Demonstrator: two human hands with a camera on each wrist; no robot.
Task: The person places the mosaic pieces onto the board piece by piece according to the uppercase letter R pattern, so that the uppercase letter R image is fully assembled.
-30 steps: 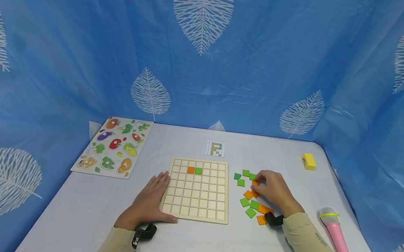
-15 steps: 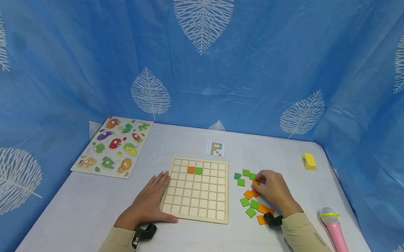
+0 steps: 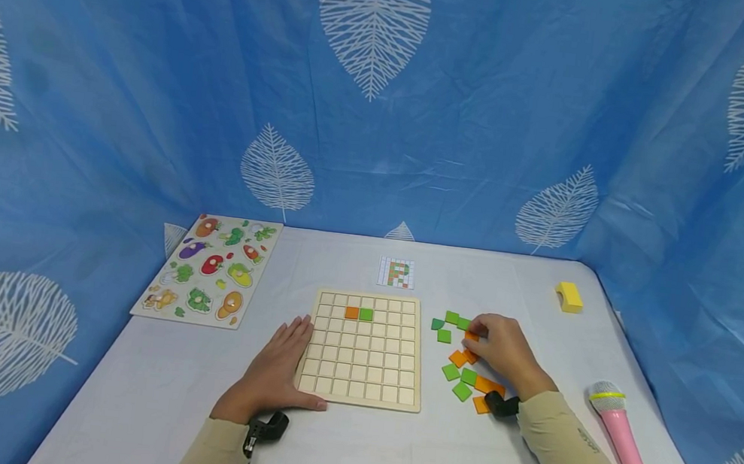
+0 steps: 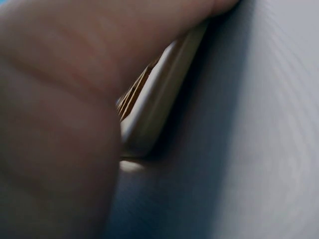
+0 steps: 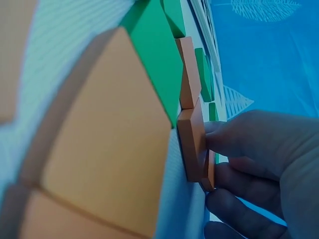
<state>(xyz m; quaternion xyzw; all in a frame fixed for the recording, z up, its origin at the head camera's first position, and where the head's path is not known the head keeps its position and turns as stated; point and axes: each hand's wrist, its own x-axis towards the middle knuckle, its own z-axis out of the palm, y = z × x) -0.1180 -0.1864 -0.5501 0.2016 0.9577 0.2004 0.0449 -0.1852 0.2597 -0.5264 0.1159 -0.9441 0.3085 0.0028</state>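
Observation:
My left hand (image 3: 272,369) lies with straight fingers along the left edge of a wooden grid board (image 3: 420,358), its thumb at the front left corner. One orange tile (image 3: 352,313) and one green tile (image 3: 366,314) sit side by side in the board's second row. Right of the board, my right hand (image 3: 508,350) reaches into a scatter of tiles. Its thumb and fingertips pinch a small orange tile (image 5: 211,172), partly hidden by the fingers. Close by lie green square tiles (image 3: 444,336), more orange tiles (image 3: 458,358) and a dark green rounded tile (image 3: 437,324).
A pattern card (image 3: 397,273) with a coloured letter R lies behind the board. At the back left is a vegetable puzzle board (image 3: 210,268). A yellow arch block (image 3: 569,297) stands at the back right, and a pink toy microphone (image 3: 626,451) lies right of my right forearm.
A couple of green tiles by my right fingertips have shifted very slightly to the left and back. My left hand and the grid board stay where they were.

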